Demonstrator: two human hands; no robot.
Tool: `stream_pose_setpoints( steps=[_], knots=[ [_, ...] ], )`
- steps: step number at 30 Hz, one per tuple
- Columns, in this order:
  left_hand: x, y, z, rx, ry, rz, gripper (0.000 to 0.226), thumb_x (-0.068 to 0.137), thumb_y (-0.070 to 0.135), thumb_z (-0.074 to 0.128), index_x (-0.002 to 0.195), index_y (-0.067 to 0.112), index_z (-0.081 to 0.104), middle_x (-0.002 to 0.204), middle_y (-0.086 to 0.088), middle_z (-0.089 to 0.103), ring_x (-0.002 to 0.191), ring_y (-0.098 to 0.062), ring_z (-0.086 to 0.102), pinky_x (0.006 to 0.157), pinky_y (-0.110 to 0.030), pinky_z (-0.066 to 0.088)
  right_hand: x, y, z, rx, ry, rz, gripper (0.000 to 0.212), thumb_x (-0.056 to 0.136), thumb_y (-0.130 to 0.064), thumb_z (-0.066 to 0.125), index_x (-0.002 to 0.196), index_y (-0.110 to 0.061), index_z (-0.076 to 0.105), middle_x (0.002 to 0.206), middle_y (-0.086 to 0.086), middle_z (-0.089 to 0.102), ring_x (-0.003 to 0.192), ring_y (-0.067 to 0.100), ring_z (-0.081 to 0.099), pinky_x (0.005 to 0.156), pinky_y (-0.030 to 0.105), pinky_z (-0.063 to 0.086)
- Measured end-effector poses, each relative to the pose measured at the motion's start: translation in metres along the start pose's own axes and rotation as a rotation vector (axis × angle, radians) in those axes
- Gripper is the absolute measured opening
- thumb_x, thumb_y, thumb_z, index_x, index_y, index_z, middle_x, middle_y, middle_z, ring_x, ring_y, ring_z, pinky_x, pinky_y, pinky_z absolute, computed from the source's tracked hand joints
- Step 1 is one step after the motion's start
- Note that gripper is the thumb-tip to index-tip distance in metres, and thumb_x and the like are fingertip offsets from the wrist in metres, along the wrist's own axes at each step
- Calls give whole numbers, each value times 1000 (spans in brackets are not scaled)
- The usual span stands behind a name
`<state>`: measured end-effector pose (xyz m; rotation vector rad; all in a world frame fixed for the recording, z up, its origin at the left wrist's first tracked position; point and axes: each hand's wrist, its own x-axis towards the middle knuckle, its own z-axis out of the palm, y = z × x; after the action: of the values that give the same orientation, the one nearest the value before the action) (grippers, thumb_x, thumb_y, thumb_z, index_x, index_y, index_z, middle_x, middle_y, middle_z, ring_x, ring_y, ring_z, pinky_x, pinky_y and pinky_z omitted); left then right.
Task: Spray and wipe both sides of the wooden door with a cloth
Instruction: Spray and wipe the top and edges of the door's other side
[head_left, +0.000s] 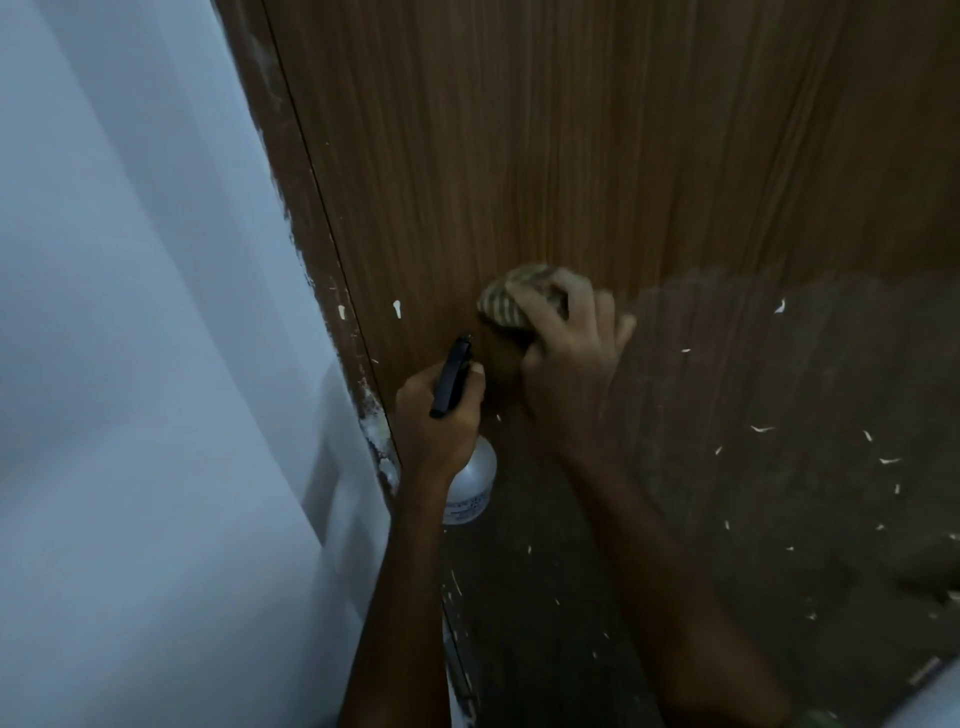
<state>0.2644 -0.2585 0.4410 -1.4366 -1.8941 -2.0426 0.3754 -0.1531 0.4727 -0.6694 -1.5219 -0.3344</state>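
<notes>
Low on the wooden door (597, 156), near its left edge, your right hand (566, 358) presses a bunched striped cloth (506, 304) flat against the panel; its fingers (574, 296) are curled over the wad and spread a little across it. Just below and to the left, your left hand (441, 415) grips the neck of a spray bottle (470, 486), fingers wrapped round it, the black trigger head (452, 382) aimed at the wood beside the cloth. Whether a finger is on the trigger, you cannot tell from here.

Judging by where you are, you are partway through one face only. The lower part, to the right of your hand, looks duller and is flecked with pale specks (761, 428), so it likely needs more passes; whether that dullness is spray, dust or shadow is unclear. The upper panel looks even, but nothing shows it was wiped. The painted wall (130, 312) and the chipped frame (322, 260) sit to the left. The door's other side is out of sight and, as far as you can judge, remains to be done.
</notes>
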Motion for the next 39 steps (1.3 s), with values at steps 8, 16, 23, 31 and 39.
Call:
stream_pose_setpoints(
  steps=[8, 16, 23, 31, 39],
  knots=[
    [-6, 10, 22, -57, -52, 11, 37, 100, 29, 65, 72, 5, 65, 53, -9, 56, 45, -29, 54, 45, -49, 46, -106, 42, -24, 0, -172, -53, 55, 83, -14, 82, 131, -30, 60, 136, 5, 53, 115, 29, 53, 89, 36, 34],
    [-6, 32, 52, -76, -80, 35, 34, 100, 21, 64, 74, -1, 63, 53, -11, 55, 46, -35, 54, 43, -47, 46, 14, 34, -27, -73, 119, 75, 31, 94, -13, 67, 120, -28, 76, 123, 4, 67, 105, 24, 60, 87, 38, 37],
    [-5, 39, 75, -122, -122, 32, 34, 103, 17, 64, 73, 1, 62, 50, -6, 52, 44, -36, 52, 42, -51, 45, -69, 81, -56, -76, -75, 73, 52, 85, -19, 80, 130, -34, 59, 130, 7, 60, 110, 25, 58, 95, 38, 29],
    [-6, 57, 102, -113, -150, 74, 32, 103, 16, 63, 75, 1, 61, 54, -11, 54, 46, -37, 53, 43, -51, 46, -21, 93, -56, -75, 40, 110, 41, 88, -19, 79, 125, -32, 67, 126, 7, 62, 105, 22, 60, 90, 42, 38],
    [-6, 68, 118, -100, -188, 110, 37, 102, 23, 63, 74, -1, 59, 55, -16, 53, 46, -38, 52, 42, -52, 45, 22, 111, -84, -59, -16, 143, 49, 82, -4, 71, 125, -29, 69, 128, 6, 60, 110, 20, 53, 95, 32, 24]
  ],
)
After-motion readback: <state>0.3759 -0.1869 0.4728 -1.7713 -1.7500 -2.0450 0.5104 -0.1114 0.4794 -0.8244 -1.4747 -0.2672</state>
